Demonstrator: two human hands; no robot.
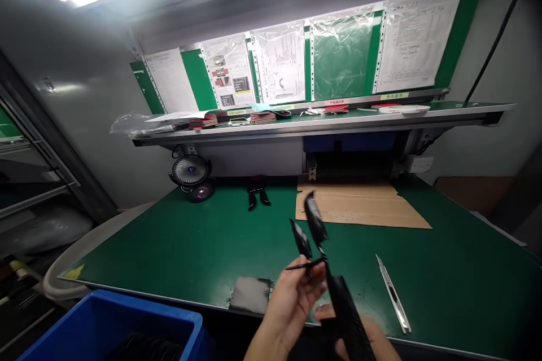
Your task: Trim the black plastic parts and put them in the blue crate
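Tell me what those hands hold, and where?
A black branched plastic part. The left hand pinches its thin middle stem; the right hand grips its wide textured lower end.

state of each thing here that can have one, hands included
left hand, closed on the thin stem of the black plastic part
right hand, holding the part's wide lower end, partly hidden
black plastic part, held up in the air
utility knife, lying flat, untouched
desk fan, upright, small light lit, spin unclear
cutters, lying flat, handles apart
cardboard sheet, lying flat
blue bin, open-topped, dark parts inside
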